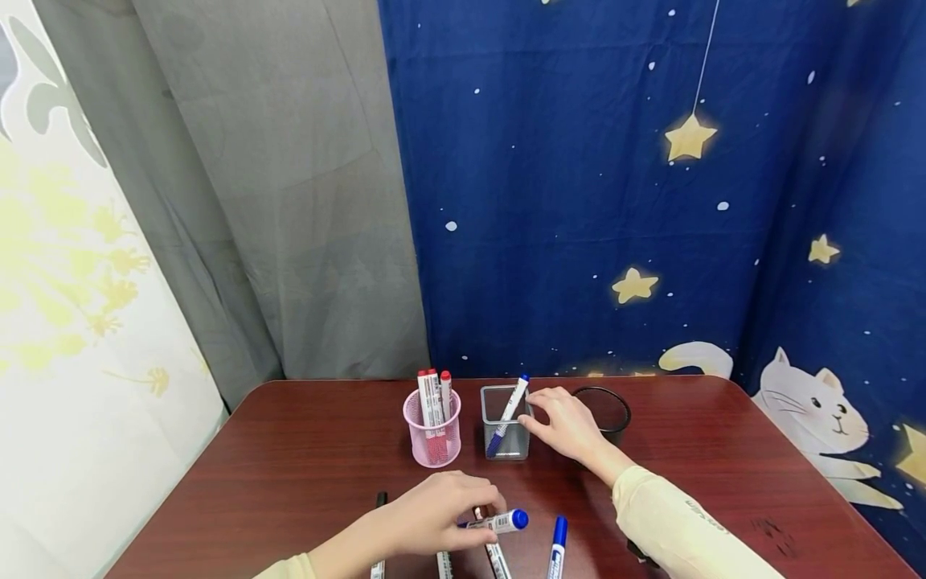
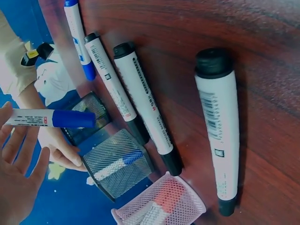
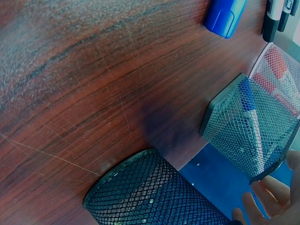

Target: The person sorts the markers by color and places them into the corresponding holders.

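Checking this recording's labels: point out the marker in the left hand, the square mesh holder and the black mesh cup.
Held marker (image 2: 58,118): left wrist view, on its blue end.
Square mesh holder (image 3: 233,123): right wrist view, on its side wall.
Black mesh cup (image 3: 157,194): right wrist view, on its side wall.

The held marker (image 1: 504,522) looks smooth plastic, the tabletop (image 1: 325,434) wood-grained.

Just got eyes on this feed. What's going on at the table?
A person is handling markers. Their left hand holds a blue-capped marker above the table; their right hand is at the rim of the square mesh holder, which has one blue marker in it. The pink holder contains red-capped markers. A black mesh holder stands beside the square one. Three black-capped markers and another blue one lie on the table.
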The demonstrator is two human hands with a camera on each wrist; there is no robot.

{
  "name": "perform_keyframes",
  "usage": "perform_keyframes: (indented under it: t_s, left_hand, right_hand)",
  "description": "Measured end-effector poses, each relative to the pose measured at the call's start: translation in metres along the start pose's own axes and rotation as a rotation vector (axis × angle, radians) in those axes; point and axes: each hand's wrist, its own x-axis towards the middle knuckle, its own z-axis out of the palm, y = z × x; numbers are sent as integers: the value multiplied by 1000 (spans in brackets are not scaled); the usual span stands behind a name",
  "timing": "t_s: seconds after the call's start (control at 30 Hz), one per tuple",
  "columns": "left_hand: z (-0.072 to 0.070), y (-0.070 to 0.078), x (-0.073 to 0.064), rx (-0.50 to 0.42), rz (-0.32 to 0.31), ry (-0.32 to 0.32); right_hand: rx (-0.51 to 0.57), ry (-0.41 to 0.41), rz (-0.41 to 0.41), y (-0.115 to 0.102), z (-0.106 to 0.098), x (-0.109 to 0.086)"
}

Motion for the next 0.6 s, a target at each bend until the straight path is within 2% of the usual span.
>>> perform_keyframes:
  t_s: [0.1, 0.33, 0.47, 0.6]
  left_hand:
    - [-2, 0, 3, -73, -26, 23]
    - [-6, -2, 10, -324, -123, 93]
    - [-14, 2, 16, -386, -149, 148]
    - [-29, 12, 24, -421, -181, 184]
  right_hand:
    - [1, -1, -1, 0, 0, 0]
    - [14, 1, 3, -1, -1, 0]
    - [19, -2, 4, -1, -1, 0]
    - [20, 0, 3, -1, -1, 0]
